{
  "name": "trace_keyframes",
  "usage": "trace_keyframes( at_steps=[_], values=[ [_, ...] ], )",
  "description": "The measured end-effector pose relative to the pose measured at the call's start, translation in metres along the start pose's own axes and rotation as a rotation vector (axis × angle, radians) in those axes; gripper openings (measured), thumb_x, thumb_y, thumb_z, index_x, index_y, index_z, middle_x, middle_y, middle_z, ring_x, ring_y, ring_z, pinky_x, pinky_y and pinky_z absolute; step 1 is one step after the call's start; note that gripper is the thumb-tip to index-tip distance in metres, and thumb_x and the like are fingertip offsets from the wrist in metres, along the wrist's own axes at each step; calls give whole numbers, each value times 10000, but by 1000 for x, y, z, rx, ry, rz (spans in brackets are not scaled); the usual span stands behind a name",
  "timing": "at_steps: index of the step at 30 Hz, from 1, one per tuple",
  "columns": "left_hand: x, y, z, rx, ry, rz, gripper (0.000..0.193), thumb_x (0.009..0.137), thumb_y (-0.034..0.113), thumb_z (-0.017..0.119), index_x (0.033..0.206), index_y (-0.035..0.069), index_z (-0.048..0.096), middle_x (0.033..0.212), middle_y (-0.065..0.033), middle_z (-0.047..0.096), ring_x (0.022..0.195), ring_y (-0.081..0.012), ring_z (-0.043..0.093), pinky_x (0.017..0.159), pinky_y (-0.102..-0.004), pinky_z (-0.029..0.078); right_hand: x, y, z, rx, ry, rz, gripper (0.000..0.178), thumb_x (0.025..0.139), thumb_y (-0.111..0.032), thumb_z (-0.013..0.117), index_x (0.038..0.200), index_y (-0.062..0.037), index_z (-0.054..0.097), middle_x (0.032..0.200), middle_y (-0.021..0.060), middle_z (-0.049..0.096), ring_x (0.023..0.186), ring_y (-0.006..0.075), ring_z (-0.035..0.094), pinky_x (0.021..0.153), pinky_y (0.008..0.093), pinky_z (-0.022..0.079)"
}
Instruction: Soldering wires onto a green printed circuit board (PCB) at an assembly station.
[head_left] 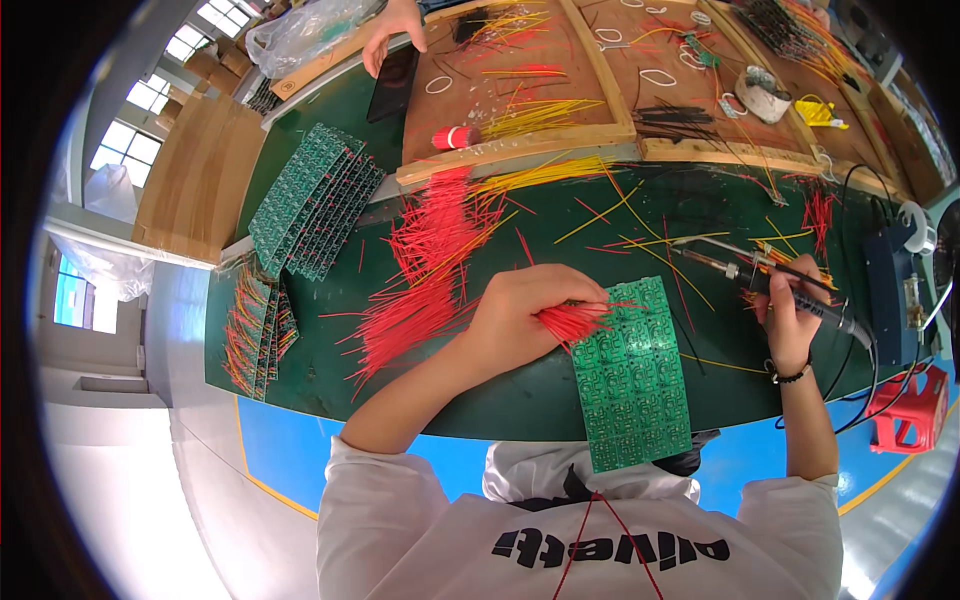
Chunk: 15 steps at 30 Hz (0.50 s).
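My left hand (525,312) is closed round a bunch of red wires (572,322), whose ends lie over the upper left part of a green circuit board panel (632,385). The panel reaches past the table's near edge. On the right, my right hand (790,318) grips the dark handle of a soldering iron (738,274); its metal tip points left, above the table and apart from the panel. A second slim rod (725,246) runs beside the iron; whether my hand holds it too, I cannot tell. Left of my left hand lies a big heap of red wires (420,290).
Stacked circuit boards (312,205) and wired boards (258,335) stand at left. Wooden trays (520,140) with wires line the back. Another person's hand (398,32) is by a black phone (393,85). A blue soldering station (893,290) and red stool (912,410) are at right.
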<state>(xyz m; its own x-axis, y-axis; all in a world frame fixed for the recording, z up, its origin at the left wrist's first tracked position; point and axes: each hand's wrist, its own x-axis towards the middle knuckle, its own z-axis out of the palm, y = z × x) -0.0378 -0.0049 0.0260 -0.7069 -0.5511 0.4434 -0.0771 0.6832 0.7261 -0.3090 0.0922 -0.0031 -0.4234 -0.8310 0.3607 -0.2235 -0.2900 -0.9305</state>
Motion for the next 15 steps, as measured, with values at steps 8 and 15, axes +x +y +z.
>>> trace_keyframes(
  at_steps=[8,15],
  values=[
    [1,7,13,130,50,84,136,679,39,659,805,19,614,797,-108,618,696,-223,614,589,-273,505,11,-6,5,182,108,246,176,809,-172,530,726,-45,441,535,31,476,371,70,392,318,186,276],
    [-3,-12,29,188,110,82,127,658,-12,650,778,10,615,805,-101,621,663,-185,614,546,-238,506,8,-2,0,116,-15,200,164,809,-169,520,709,-59,449,513,37,489,378,68,417,331,180,298]
  ],
)
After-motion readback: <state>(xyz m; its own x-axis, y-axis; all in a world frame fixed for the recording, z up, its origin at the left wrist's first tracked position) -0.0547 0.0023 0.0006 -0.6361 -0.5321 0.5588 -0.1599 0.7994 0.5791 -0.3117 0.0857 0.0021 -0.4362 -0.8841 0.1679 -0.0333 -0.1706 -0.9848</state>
